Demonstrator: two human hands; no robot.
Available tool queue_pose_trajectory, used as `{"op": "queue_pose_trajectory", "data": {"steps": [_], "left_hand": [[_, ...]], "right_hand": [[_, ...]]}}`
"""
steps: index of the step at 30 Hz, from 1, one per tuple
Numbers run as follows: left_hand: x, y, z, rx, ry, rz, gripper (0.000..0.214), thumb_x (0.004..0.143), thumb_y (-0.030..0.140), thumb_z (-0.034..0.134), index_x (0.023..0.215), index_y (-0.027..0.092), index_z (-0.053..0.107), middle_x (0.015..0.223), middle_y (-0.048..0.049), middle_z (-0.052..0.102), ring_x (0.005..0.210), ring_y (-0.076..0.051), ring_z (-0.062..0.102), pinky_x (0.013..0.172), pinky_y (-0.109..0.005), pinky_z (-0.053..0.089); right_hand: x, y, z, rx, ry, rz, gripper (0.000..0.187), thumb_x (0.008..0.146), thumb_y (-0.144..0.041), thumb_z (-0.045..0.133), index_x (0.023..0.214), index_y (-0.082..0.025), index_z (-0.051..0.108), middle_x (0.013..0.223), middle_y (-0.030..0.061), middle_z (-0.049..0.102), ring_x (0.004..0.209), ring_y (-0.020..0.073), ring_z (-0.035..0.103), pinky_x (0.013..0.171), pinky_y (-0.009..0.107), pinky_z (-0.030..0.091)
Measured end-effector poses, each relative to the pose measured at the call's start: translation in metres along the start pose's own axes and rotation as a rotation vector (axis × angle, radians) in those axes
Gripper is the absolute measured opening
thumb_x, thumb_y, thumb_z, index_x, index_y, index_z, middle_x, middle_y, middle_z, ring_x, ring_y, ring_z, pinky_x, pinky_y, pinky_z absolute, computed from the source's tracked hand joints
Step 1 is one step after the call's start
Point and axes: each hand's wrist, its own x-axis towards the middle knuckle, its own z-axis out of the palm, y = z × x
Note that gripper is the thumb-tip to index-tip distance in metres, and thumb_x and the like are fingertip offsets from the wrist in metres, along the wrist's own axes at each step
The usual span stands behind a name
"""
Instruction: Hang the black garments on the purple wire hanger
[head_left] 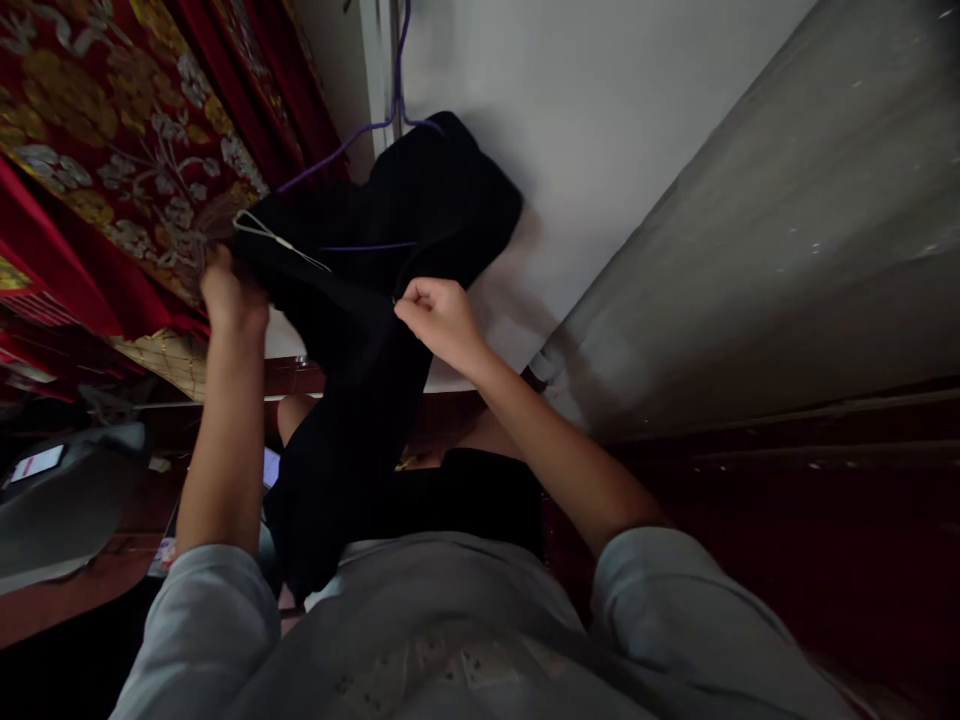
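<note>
A black garment [450, 190] hangs from a thin purple hanger [330, 165] in front of a white wall. Its front edge is pulled apart, and a purple bar of the hanger shows inside. My right hand [441, 318] is closed in a pinch on that edge, near the middle of the garment. At the garment's left side my left hand [231, 295] is closed on the dark cloth, with its fingertips in shadow and partly hidden. A pale looped cord [277, 238] lies across the cloth just above my left hand.
Red cloth with gold and silver embroidery [127, 130] hangs close on the left. A grey panel [750, 260] slopes along the right. Low on the left, a phone [37, 463] with a lit screen lies on a grey-covered surface [90, 500].
</note>
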Motion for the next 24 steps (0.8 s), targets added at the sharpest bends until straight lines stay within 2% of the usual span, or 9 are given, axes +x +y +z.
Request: {"op": "queue_pose_trajectory", "data": {"steps": [3,6,11,12,14,16,20,22,24], "left_hand": [[-0.038,-0.036,0.032,0.041,-0.164,-0.149,0.044,0.109,0.053,0.042,0.083,0.02,0.054,0.068,0.0014,0.056,0.08,-0.015,0.057,0.08,-0.034,0.051],[-0.071,-0.034,0.054,0.066,-0.279,-0.115,0.035,0.1,0.04,0.062,0.072,0.02,0.056,0.062,0.0011,0.056,0.065,-0.015,0.051,0.072,-0.033,0.049],[-0.071,0.027,0.064,-0.193,-0.276,0.12,0.024,0.101,0.037,0.057,0.086,0.019,0.061,0.084,-0.0028,0.066,0.081,-0.017,0.061,0.081,-0.032,0.051],[-0.069,0.043,0.066,-0.289,-0.271,0.17,0.026,0.102,0.04,0.057,0.088,0.019,0.061,0.086,-0.0034,0.065,0.082,-0.017,0.062,0.08,-0.032,0.052],[-0.068,0.075,0.072,-0.407,-0.298,0.263,0.028,0.103,0.044,0.058,0.092,0.018,0.062,0.089,-0.0046,0.066,0.084,-0.017,0.063,0.081,-0.031,0.052],[-0.071,0.1,0.079,-0.392,-0.308,0.37,0.029,0.103,0.046,0.059,0.096,0.018,0.064,0.093,-0.0062,0.067,0.089,-0.018,0.064,0.086,-0.033,0.053],[-0.077,0.11,0.088,-0.358,-0.22,0.44,0.038,0.104,0.056,0.051,0.111,0.021,0.064,0.111,-0.0101,0.067,0.111,-0.023,0.063,0.102,-0.038,0.05],[-0.08,0.095,0.086,-0.42,-0.363,0.332,0.049,0.106,0.063,0.038,0.12,0.022,0.061,0.115,-0.01,0.068,0.112,-0.023,0.064,0.1,-0.038,0.052],[-0.084,0.075,0.079,-0.371,-0.636,0.173,0.06,0.107,0.066,0.027,0.114,0.02,0.065,0.104,-0.0086,0.071,0.099,-0.023,0.068,0.09,-0.036,0.055]], "right_hand": [[-0.008,0.001,-0.018,0.009,-0.095,0.003,0.022,0.079,-0.013,0.058,0.059,-0.02,0.05,0.05,-0.0051,0.044,0.048,0.0082,0.042,0.05,0.026,0.027],[-0.011,0.007,-0.043,0.003,-0.175,0.008,0.019,0.078,-0.014,0.054,0.06,-0.02,0.053,0.048,-0.0049,0.045,0.047,0.0082,0.042,0.05,0.026,0.028],[-0.012,0.005,-0.071,-0.177,-0.312,0.058,0.018,0.082,-0.031,0.069,0.071,-0.019,0.062,0.065,0.0014,0.061,0.063,0.0138,0.057,0.061,0.029,0.042],[-0.013,0.003,-0.07,-0.187,-0.318,0.035,0.02,0.079,-0.036,0.075,0.082,-0.019,0.066,0.079,0.0041,0.068,0.074,0.0171,0.062,0.068,0.032,0.048],[-0.017,-0.003,-0.062,-0.147,-0.356,-0.025,0.044,0.073,-0.041,0.084,0.108,-0.022,0.067,0.111,0.0071,0.071,0.099,0.0234,0.066,0.089,0.039,0.053],[-0.019,-0.007,-0.048,-0.057,-0.429,-0.005,0.052,0.074,-0.041,0.084,0.118,-0.024,0.064,0.122,0.0068,0.069,0.112,0.0267,0.064,0.099,0.043,0.052],[-0.016,-0.018,-0.034,0.152,-0.3,0.198,0.024,0.075,-0.037,0.071,0.092,-0.021,0.065,0.089,0.0034,0.068,0.089,0.0232,0.064,0.079,0.036,0.054],[-0.009,-0.029,-0.04,0.204,-0.23,0.23,0.016,0.067,-0.031,0.067,0.08,-0.021,0.062,0.075,0.001,0.062,0.075,0.0196,0.06,0.067,0.032,0.05],[0.003,-0.043,-0.056,0.158,-0.175,0.156,0.012,0.062,-0.026,0.066,0.069,-0.021,0.057,0.067,-0.0002,0.056,0.07,0.0183,0.056,0.062,0.031,0.046]]}}
